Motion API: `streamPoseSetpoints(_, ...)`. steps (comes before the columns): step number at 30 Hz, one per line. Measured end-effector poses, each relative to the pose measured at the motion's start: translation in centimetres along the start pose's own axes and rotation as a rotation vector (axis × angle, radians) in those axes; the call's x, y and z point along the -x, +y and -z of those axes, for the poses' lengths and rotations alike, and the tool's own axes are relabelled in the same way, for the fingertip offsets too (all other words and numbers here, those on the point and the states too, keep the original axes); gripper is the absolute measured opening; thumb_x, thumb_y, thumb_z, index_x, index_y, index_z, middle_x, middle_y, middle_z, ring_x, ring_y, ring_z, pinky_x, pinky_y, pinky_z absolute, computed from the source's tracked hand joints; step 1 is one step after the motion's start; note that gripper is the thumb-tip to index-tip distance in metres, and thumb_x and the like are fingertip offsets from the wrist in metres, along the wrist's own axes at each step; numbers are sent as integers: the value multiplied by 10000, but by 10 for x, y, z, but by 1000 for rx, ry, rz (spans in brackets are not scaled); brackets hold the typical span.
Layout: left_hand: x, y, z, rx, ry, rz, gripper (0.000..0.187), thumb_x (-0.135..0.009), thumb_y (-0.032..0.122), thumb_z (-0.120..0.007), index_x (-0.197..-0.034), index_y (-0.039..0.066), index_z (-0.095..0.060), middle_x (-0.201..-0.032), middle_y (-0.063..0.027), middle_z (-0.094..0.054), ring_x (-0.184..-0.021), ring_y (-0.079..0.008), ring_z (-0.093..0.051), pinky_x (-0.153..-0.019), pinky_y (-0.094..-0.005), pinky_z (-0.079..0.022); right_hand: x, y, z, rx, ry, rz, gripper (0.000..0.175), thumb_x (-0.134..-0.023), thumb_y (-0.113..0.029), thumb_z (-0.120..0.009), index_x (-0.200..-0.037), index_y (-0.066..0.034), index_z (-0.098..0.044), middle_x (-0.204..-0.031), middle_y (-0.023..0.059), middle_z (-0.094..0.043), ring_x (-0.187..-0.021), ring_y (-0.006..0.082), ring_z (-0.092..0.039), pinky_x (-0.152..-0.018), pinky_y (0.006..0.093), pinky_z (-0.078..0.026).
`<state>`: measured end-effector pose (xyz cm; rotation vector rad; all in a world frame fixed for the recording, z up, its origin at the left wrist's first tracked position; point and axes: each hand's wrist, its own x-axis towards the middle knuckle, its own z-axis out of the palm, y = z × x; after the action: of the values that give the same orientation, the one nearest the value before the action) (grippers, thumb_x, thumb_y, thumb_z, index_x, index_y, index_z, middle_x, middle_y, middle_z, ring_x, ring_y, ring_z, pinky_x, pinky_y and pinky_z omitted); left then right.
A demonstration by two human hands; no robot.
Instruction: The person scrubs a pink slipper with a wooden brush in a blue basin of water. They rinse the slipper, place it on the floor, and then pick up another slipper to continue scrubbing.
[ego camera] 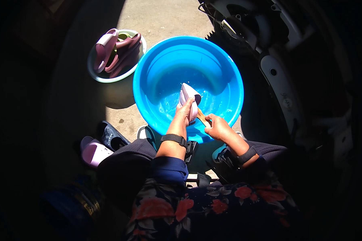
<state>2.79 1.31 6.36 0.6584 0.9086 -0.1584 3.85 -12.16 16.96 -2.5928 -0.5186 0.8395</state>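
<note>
My left hand (185,111) grips a pale pink slide sandal (188,95), tilted on its edge over a large blue plastic basin (141,99). In my right hand (218,127) is the wooden handle (203,118) of a tool, probably a brush. The handle's far end goes behind the sandal, so its head is hidden. Sunlight glints on shallow water (169,105) in the basin's bottom.
A pale round basin (92,72) at the upper left holds several pink, maroon and green slippers. By my left leg lie a dark clog (113,136) and a lilac slide (95,153). To the right stands a white and black vehicle (277,81), partly in shadow.
</note>
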Motion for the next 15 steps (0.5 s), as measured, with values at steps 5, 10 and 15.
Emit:
streamPoseSetpoints(5, -27, -24, 9, -232, -32, -45, 689, -630, 338, -707, -1167, 28, -406, -1064, -155, -507, -873, -244, -526, -701, -341, -445, -22, -7, -20, 405, 21, 56, 421, -651, -133, -580, -1064, -123, -499, -765, 193, -589, -764, 338, -575, -643, 416, -458)
streamPoseSetpoints(10, -38, -29, 15, -299, 49, -128, 738, -649, 312, -702, -1209, -23, -357, -1065, -152, -511, -928, -226, -520, -713, -316, -445, -24, 11, -42, 477, 148, 79, 541, -677, -116, -582, -1173, -207, -386, -789, 169, -569, -675, 339, -576, -589, 441, -455)
streamPoseSetpoints(15, -7, -11, 2, -577, 98, -81, 1001, -531, 480, -715, -1288, 4, -264, -1212, -220, -409, -1029, -277, -479, -841, -341, -399, -19, 26, -43, 562, 127, -34, 607, -712, -141, -588, -1245, -224, -309, -775, 183, -570, -672, 322, -599, -566, 419, -481)
